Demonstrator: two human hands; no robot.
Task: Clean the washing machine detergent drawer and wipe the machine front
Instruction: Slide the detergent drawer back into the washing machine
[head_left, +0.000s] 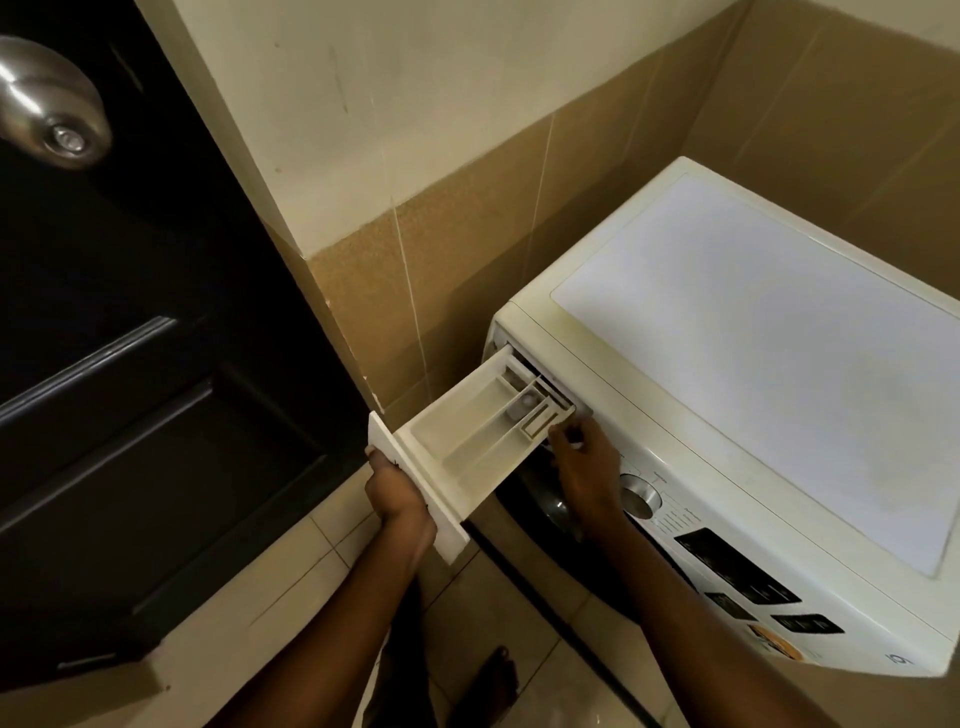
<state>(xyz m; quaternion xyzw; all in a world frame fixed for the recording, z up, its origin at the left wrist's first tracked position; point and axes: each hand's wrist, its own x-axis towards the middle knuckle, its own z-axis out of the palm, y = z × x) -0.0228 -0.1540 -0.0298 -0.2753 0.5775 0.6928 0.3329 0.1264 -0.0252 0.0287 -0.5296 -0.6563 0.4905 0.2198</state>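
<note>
The white washing machine (753, 332) stands in the corner at the right. Its detergent drawer (467, 431) is pulled far out toward the left, with its pale compartments showing and its back end still in the slot. My left hand (397, 499) grips the drawer's white front panel from below. My right hand (584, 457) rests against the drawer's right side near the back compartments, fingers curled at the rim. The machine's front with the silver dial (640, 496) and dark display (732, 564) lies below my right forearm.
A dark wooden door (130, 364) with a metal knob (49, 104) stands open at the left, close to the drawer. Tan wall tiles (467, 249) run behind the machine. A beige tiled floor (291, 587) lies below, and my bare foot (491, 675) shows near the bottom.
</note>
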